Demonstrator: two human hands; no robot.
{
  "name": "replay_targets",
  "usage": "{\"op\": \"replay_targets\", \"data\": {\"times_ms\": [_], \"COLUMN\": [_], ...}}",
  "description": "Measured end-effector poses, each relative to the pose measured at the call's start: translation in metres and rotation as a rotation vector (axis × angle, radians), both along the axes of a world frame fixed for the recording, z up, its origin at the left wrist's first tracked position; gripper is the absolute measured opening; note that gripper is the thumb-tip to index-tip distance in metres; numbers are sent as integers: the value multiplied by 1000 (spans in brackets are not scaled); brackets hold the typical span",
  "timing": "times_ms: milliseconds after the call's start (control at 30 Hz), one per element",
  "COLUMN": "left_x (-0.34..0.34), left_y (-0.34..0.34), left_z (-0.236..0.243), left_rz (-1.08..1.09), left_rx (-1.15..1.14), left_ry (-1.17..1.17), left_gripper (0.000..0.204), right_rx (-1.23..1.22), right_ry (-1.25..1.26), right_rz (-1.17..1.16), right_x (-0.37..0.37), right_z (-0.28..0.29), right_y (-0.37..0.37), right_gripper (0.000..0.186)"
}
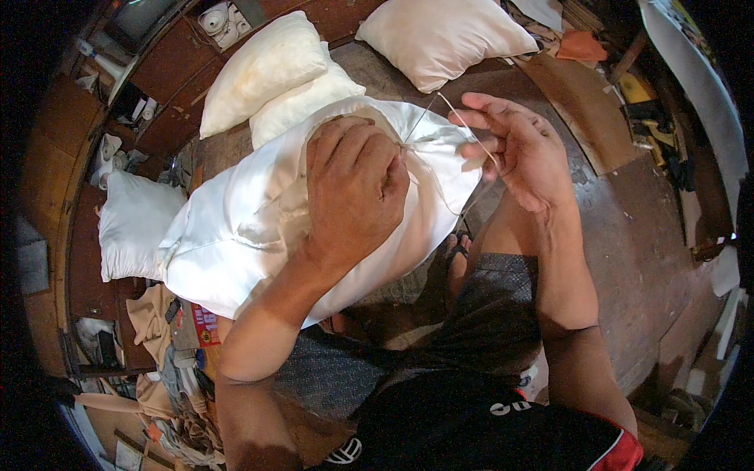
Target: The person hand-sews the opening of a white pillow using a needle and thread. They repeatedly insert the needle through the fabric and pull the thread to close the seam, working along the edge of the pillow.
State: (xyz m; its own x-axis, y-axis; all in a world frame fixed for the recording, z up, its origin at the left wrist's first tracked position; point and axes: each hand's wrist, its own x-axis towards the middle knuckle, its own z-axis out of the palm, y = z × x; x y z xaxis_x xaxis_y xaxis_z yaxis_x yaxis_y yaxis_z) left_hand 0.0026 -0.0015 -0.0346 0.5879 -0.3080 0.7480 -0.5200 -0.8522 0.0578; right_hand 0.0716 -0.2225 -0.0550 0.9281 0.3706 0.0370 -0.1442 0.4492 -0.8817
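Note:
A large white satiny pillow (228, 212) lies across my lap, its fabric creased around an edge. My left hand (357, 184) is closed on that edge, knuckles up, with the fingertips hidden in the cloth. To the right of it, my right hand (518, 149) is raised at the pillow's right end, fingers stretched and apart, slightly blurred. A thin pale thread (458, 118) runs from the pillow edge in a slack loop and crosses in front of the right fingers. No needle can be made out.
Off-white stuffed pillows (263, 71) lie beyond my lap, with another pillow (444, 39) at the far right and a smaller one (141, 224) at the left. Wooden cabinets (177, 86) line the left. A flat brown board (577, 110) and scraps lie on the right. Cloth pieces (153, 314) heap at lower left.

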Motion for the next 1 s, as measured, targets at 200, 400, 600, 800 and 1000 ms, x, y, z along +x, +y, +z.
{"op": "replay_targets", "data": {"times_ms": [200,400,600,800,1000], "left_x": [2,-12,-76,-174,-365], "left_y": [-4,6,76,223,435], "left_z": [-4,6,36,71,106], "left_rz": [-19,18,259,388,749], "left_rx": [32,31,-90,-568,-717], "left_ry": [-48,-6,10,-148,-196], "left_gripper": [15,17,18,6,31], "right_rx": [-507,-766,-757,-756,-685], "right_ry": [-302,-528,-452,-476,-455], "right_rz": [110,-167,-343,-333,-413], "right_x": [-3,7,26,23,19], "right_z": [-6,-16,-34,-33,-30], "right_y": [-4,-1,-20,-20,-6], "right_gripper": [36,20,18,17,19]}}
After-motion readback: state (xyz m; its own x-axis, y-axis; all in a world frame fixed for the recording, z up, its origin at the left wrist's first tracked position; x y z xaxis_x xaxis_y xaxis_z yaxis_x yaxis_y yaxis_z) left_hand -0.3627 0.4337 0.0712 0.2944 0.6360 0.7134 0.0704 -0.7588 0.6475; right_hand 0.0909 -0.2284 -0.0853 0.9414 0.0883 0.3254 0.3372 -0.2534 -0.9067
